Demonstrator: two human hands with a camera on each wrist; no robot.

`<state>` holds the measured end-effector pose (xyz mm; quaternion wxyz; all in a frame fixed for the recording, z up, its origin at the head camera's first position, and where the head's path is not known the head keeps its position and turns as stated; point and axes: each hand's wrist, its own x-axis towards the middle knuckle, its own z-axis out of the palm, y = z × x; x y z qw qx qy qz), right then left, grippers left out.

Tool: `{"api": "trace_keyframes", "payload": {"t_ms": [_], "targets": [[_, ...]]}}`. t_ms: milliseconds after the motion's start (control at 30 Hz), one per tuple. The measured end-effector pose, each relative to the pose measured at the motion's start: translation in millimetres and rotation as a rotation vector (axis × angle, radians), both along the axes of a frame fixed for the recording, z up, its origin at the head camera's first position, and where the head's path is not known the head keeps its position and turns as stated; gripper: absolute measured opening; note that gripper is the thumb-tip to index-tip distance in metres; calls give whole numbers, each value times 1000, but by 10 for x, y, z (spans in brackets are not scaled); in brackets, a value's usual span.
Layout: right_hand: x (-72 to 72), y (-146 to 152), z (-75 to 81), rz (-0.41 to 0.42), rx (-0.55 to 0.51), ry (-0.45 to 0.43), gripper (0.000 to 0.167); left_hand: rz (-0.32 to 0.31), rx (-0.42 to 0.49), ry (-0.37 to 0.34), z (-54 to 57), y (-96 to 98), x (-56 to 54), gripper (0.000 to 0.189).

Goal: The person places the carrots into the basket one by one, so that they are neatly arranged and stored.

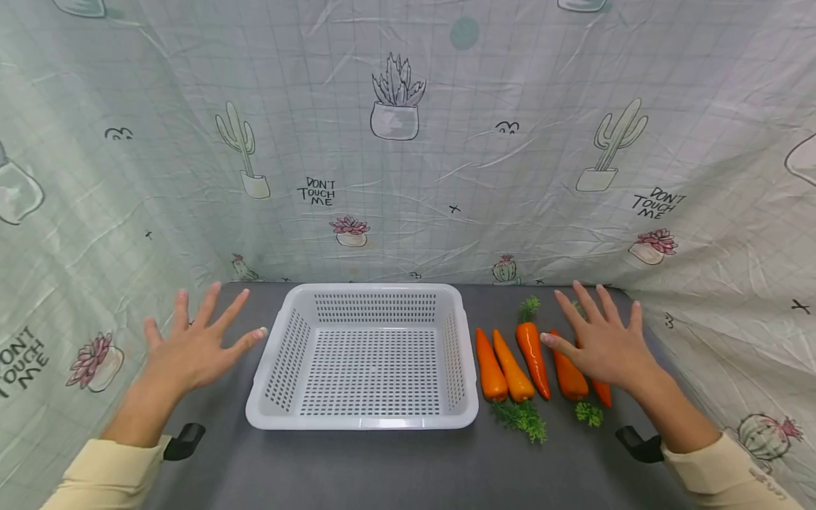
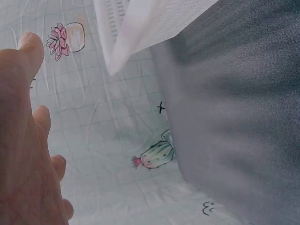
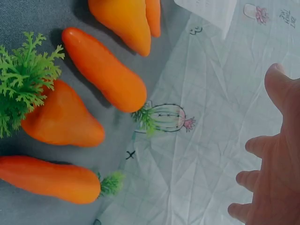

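In the head view, the right hand (image 1: 608,350) hides much of the rightmost of five carrots (image 1: 491,372) and overlaps its neighbour; all lie on the grey bench (image 1: 319,467), right of the white basket (image 1: 362,423). Both hands are spread wide and hold nothing, the left hand (image 1: 191,354) beside the basket's left side.

In the left wrist view, the top edge cuts off most of the basket; only part of the left hand shows, its grip free.

In the right wrist view, some carrots run out of frame; the right hand, partly cut off, is apart from them.
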<state>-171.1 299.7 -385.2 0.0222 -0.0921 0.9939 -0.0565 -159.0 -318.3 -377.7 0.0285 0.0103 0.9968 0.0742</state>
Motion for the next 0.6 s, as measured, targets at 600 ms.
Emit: {"api": "trace_keyframes", "payload": {"t_ms": [600], "targets": [[46,-127,-65,21,16,12,93,-22,-9,-4,-65,26,-7,89]]}}
